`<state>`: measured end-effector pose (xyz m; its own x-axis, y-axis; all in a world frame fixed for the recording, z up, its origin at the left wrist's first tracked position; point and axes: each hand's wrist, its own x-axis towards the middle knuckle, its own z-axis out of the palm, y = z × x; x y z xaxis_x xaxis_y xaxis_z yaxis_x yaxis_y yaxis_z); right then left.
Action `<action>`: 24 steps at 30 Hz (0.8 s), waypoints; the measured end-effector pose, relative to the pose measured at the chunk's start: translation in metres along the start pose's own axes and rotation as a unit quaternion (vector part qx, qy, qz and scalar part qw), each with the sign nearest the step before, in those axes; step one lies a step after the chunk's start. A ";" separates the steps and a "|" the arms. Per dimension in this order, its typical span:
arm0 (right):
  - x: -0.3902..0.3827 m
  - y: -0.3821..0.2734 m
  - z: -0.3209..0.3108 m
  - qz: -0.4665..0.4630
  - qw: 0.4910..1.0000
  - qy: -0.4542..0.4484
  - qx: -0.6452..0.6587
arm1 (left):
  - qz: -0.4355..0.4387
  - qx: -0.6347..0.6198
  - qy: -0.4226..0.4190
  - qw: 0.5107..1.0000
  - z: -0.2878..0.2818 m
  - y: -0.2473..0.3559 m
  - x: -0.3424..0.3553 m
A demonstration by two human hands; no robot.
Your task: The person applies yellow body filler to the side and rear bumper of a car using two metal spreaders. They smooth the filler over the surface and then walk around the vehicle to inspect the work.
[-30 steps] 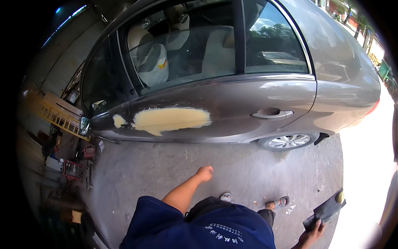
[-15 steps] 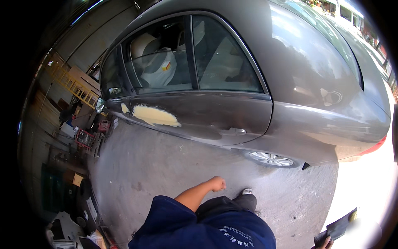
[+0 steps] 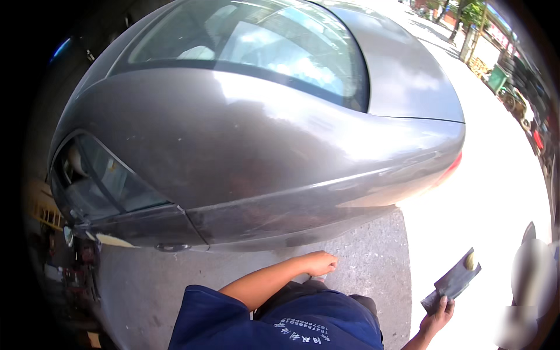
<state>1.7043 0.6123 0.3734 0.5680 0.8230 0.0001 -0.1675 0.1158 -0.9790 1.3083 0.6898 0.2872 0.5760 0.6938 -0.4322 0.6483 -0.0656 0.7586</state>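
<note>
My left hand (image 3: 319,262) is curled closed in front of my body, below the grey car (image 3: 274,181); whether anything is inside it is hidden. At the lower right, my right hand (image 3: 438,315) grips a dark flat plate (image 3: 446,283), possibly more than one piece, carrying a lump of pale yellow paste (image 3: 471,261). The car's rear quarter and back window fill much of the view. A cream patch (image 3: 114,240) shows on its door at the left, foreshortened near the rim.
A yellow ladder (image 3: 46,213) and dark clutter stand at the left edge. The concrete floor (image 3: 367,245) runs into bright sunlit ground at the right. A street with trees (image 3: 472,14) and a green object (image 3: 497,79) lies beyond the car. Blurred shapes at the lower right edge are unclear.
My view has moved from the patched door toward the car's rear, so the door has shrunk to the left. My right hand with the plate has come further into view.
</note>
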 end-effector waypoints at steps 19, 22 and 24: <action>0.335 -0.065 -0.158 0.103 0.988 -0.065 -0.098 | 0.056 -0.156 0.038 0.985 0.030 0.317 0.389; 0.389 -0.066 -0.126 0.074 0.983 -0.104 -0.133 | 0.092 -0.139 0.112 0.980 0.008 0.314 0.423; 0.446 -0.061 -0.117 0.060 0.982 -0.118 -0.137 | 0.023 -0.193 0.107 0.975 -0.011 0.349 0.459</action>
<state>2.0618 0.9072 0.4091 0.3495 0.9314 -0.1021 0.0191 -0.1161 -0.9931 1.7934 0.9930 0.3589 0.4563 0.8332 -0.3124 0.3643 0.1454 0.9199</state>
